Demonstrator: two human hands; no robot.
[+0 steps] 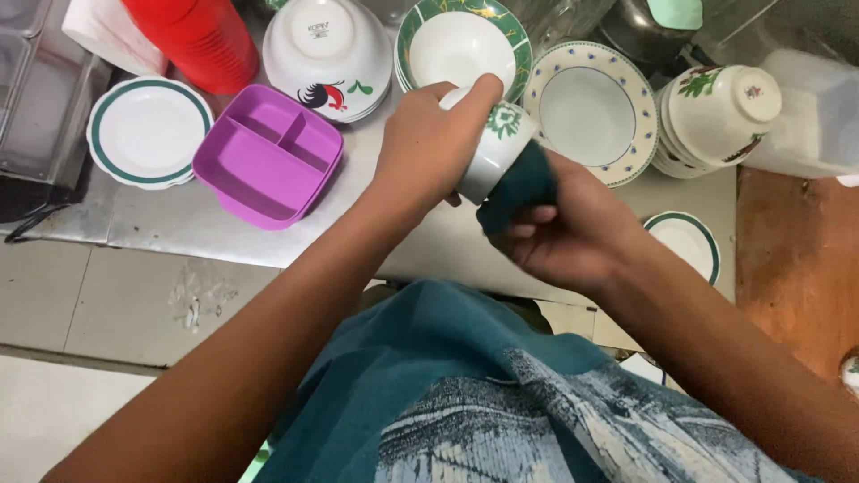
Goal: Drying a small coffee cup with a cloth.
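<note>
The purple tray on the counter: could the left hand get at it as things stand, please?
Probably not right away. The left hand is gripping a white cup that the right hand wipes with a teal cloth. The purple tray lies uncovered just beside it.

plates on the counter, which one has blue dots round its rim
The deep plate just right of the held cup, at the back. Its cream rim carries small blue marks; the other plates have green bands instead.

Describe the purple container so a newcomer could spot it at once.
On the steel counter, left of the left hand, lies the purple tray, between a green-rimmed plate and an upturned rooster bowl. It alone is square, plastic and split into compartments.
</note>
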